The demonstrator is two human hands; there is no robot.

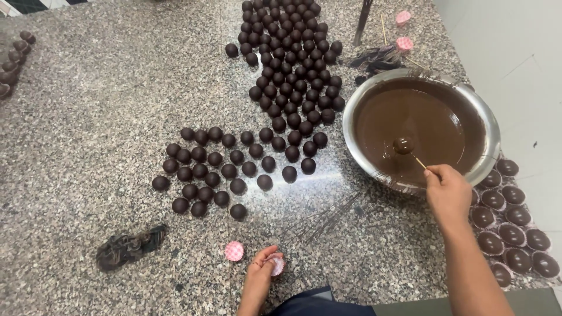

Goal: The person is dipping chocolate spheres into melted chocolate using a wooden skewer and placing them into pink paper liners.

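Observation:
My right hand [448,190] pinches a thin wooden skewer [419,161] at the near rim of a steel bowl [486,126] of melted chocolate. A coated chocolate ball [403,145] sits on the skewer's tip, just above the liquid. My left hand [260,275] rests on the granite counter near the front edge, fingers closed on a pink paper cup [276,264]. A second pink paper cup [234,251] lies just left of that hand.
Several dark chocolate balls [228,169] lie loose in the counter's middle, and a denser batch [290,64] stretches to the back. Filled paper cups [509,234] stand right of the bowl. A chocolate smear [130,247] marks the front left. Spare skewers [383,26] and pink cups lie behind the bowl.

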